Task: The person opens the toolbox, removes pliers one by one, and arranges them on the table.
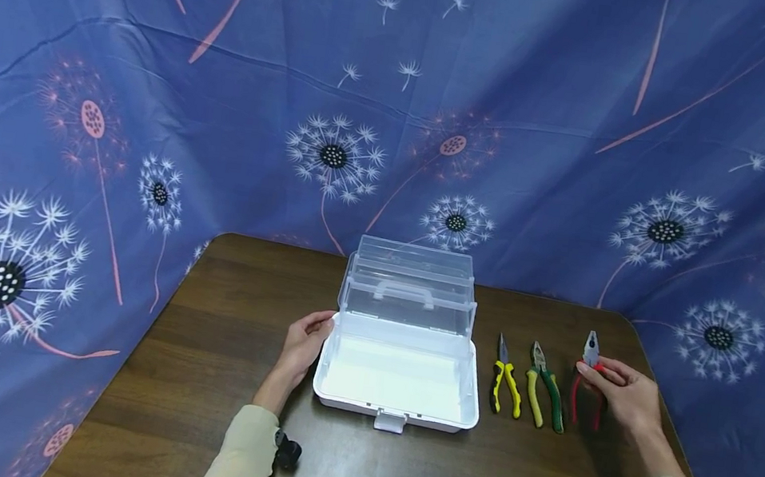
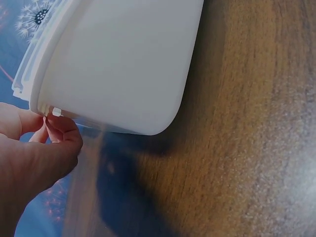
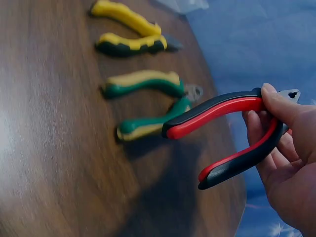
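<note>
A white toolbox (image 1: 395, 415) stands on the table with its clear lid (image 1: 414, 275) raised at the back. The inside shows bare white. At its back left corner my left hand (image 1: 302, 345) pinches the rim, thumb and curled fingers close to the hinge in the left wrist view. My right hand (image 1: 632, 396) grips red-and-black combination pliers (image 3: 222, 111) near the pivot, jaws pointing away from me. The handles are spread and raised over the table. To their left lie green-and-yellow pliers (image 1: 546, 389) and yellow-and-black long-nose pliers (image 1: 508, 376), handles toward me.
The brown wooden table (image 1: 200, 408) ends at a blue dandelion-print cloth (image 1: 350, 41) hanging behind and along the sides. A white latch (image 1: 390, 422) sticks out from the toolbox's front. The yellow-and-black pliers lie close to the toolbox's right side.
</note>
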The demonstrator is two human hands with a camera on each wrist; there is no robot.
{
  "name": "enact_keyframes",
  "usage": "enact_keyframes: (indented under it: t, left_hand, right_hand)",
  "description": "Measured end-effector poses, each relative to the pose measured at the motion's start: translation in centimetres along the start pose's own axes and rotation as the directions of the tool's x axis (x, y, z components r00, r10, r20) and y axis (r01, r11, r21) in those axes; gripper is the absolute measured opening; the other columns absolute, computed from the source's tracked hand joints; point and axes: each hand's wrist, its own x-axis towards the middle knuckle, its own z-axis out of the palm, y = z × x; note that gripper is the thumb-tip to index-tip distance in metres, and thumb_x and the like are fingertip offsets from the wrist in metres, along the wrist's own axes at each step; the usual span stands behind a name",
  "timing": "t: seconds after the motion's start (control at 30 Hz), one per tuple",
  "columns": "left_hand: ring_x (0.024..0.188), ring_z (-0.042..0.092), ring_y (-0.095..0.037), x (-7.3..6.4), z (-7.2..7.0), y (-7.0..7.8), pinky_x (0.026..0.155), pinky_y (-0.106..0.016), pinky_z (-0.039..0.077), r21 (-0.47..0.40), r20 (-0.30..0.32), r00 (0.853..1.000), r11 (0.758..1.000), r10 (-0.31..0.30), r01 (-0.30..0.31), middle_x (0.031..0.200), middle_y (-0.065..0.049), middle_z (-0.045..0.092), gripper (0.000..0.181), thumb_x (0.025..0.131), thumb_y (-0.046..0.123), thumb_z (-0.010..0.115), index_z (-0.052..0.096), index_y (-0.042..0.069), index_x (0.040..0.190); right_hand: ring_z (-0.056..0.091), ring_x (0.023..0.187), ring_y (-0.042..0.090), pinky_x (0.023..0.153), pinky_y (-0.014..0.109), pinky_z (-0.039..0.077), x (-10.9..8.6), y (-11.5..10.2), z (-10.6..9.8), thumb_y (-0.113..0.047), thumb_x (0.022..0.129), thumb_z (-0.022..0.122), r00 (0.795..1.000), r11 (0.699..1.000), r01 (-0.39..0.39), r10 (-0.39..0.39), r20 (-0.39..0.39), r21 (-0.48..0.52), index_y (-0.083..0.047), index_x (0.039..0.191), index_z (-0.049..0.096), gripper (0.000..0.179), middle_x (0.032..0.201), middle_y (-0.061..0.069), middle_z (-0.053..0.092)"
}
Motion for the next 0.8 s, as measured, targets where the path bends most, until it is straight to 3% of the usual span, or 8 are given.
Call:
enact_keyframes:
  t: [0.07,0.13,0.2,0.3,0.4,0.57,0.63,0.8]
  left_hand:
    - [0.1,0.06,-0.015,0.1,0.0,-0.1,0.082,-0.019,0.049,0.003,-0.005,1.0,1.0,-0.003,0.003,0.116,-0.018,0.068,0.028,0.103,0.004,0.058,0.066,-0.009,0.127]
    - [0.1,0.06,-0.015,0.1,0.0,-0.1,0.083,-0.019,0.049,0.003,-0.01,1.0,1.0,-0.007,0.008,0.116,-0.018,0.068,0.028,0.103,0.004,0.059,0.066,-0.008,0.127]
    - [0.1,0.06,-0.015,0.1,0.0,-0.2,0.083,-0.019,0.049,0.009,-0.012,1.0,1.0,-0.005,0.005,0.117,-0.019,0.068,0.028,0.103,0.005,0.059,0.066,-0.008,0.127]
    - [0.101,0.06,-0.016,0.1,0.0,-0.2,0.082,-0.018,0.049,0.016,-0.011,1.0,1.0,-0.006,0.006,0.117,-0.019,0.068,0.028,0.103,0.006,0.06,0.067,-0.007,0.127]
    - [0.102,0.059,-0.017,0.1,0.0,-0.2,0.082,-0.018,0.048,0.025,-0.006,1.0,1.0,-0.001,0.001,0.118,-0.019,0.067,0.029,0.103,0.007,0.06,0.066,-0.007,0.128]
    - [0.103,0.06,-0.019,-0.1,0.0,-0.2,0.082,-0.018,0.049,0.035,0.0,1.0,0.999,0.003,-0.003,0.119,-0.02,0.067,0.03,0.104,0.008,0.059,0.065,-0.008,0.128]
    - [0.104,0.06,-0.02,-0.5,0.1,0.6,0.082,-0.018,0.049,0.041,0.005,1.0,0.999,-0.003,0.003,0.12,-0.023,0.066,0.03,0.104,0.006,0.058,0.064,-0.01,0.129]
    - [0.108,0.058,-0.024,-0.5,0.0,0.8,0.081,-0.018,0.048,0.04,0.013,1.0,0.999,-0.014,0.014,0.122,-0.025,0.064,0.031,0.104,0.004,0.057,0.062,-0.012,0.13]
  right_hand:
    - [0.072,0.07,0.003,0.065,0.021,0.057,0.2,0.4,-0.4,-0.023,0.091,0.081,1.0,0.998,0.007,-0.007,0.001,-0.058,-0.006,0.122,0.068,0.038,0.085,-0.023,0.072]
    - [0.067,0.071,-0.008,0.065,0.015,0.054,0.4,0.9,-0.7,-0.03,0.092,0.08,1.0,0.978,0.024,-0.028,-0.014,-0.205,0.005,0.129,0.063,0.055,0.088,-0.02,0.073]
    - [0.057,0.073,-0.017,0.065,0.012,0.05,0.5,1.3,-0.9,-0.039,0.091,0.08,0.999,0.937,0.023,-0.036,-0.032,-0.349,0.013,0.134,0.058,0.07,0.094,-0.007,0.077]
    - [0.046,0.076,-0.021,0.064,0.013,0.047,0.8,2.1,-1.2,-0.048,0.09,0.078,0.999,0.884,-0.007,-0.015,-0.044,-0.468,0.011,0.134,0.059,0.076,0.113,0.02,0.074]
    - [0.046,0.076,-0.017,0.063,0.015,0.047,1.0,2.9,-1.3,-0.051,0.09,0.076,0.999,0.874,-0.04,0.024,-0.04,-0.485,0.011,0.135,0.058,0.079,0.125,0.03,0.066]
    - [0.062,0.073,-0.008,0.062,0.016,0.051,1.6,4.6,-0.9,-0.046,0.092,0.076,0.999,0.914,-0.052,0.047,-0.023,-0.401,0.015,0.138,0.052,0.08,0.128,0.035,0.062]
    - [0.063,0.072,-0.007,0.062,0.017,0.053,1.7,5.0,-0.5,-0.043,0.093,0.076,0.998,0.925,-0.055,0.052,-0.02,-0.377,0.015,0.138,0.052,0.078,0.13,0.037,0.059]
    - [0.073,0.1,0.03,0.075,0.032,0.059,1.9,5.5,0.2,-0.041,0.095,0.074,0.997,0.913,-0.072,0.066,-0.031,-0.402,0.014,0.137,0.054,0.072,0.137,0.039,0.051]
